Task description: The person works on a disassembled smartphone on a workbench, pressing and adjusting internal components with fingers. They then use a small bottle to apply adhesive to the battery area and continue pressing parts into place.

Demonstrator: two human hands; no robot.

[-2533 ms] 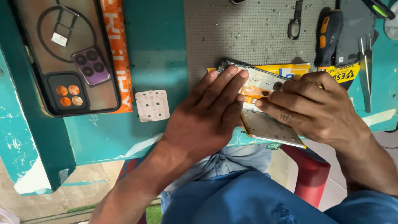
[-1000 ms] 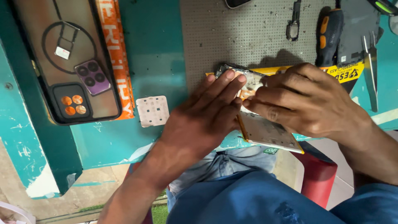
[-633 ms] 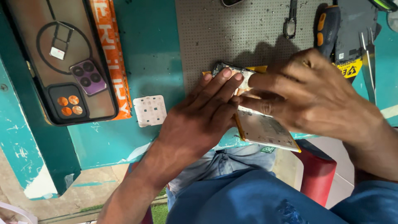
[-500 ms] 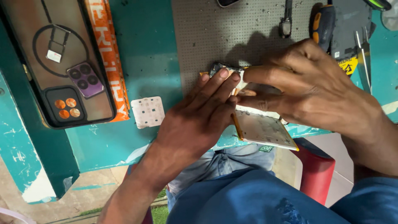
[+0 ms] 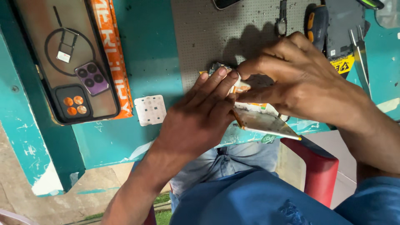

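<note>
Because the opened phone hangs partly over the near edge of the teal surface, above the person's lap and the red chair, the main risk I judge is that it tips or slides off if the pressure on it shifts. The left hand lies flat with fingers stretched, pressing down on the phone's far end; the right hand, just beyond it, is curled with thumb and forefinger pinched on something small at that same end (a part or connector, too covered to tell). A slip of that pinch could, I think, tear or bend the part, or flick it onto the grey mat beyond the phone, where it would be hard to find. Both hands hide most of the phone's inside, so its state is unclear. To the phone's left lie a phone case and a small white perforated plate. Tools beyond the right hand, tweezers among them, are cut off at the top.
</note>
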